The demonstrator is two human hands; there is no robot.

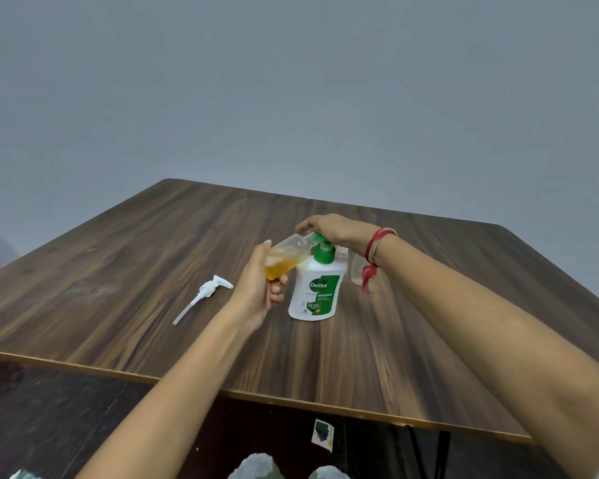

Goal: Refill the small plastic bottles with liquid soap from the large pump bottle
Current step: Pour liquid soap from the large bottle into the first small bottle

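Note:
A large white Dettol pump bottle [317, 292] with a green pump head [324, 253] stands upright in the middle of the table. My right hand [338, 230] lies palm down on top of the pump head and presses it. My left hand [256, 288] grips a small clear plastic bottle [287, 254] by its base. It is tilted, with its open mouth up against the pump's spout, and orange soap fills its lower part. A second small clear bottle [357, 271] stands behind the pump bottle, partly hidden by my right wrist.
A loose white pump head with its long tube [206, 293] lies on the dark wooden table [135, 257], left of my left hand. The table's near edge runs across the lower frame. Below it a small card [322, 435] lies on the floor beside clear plastic items [256, 466].

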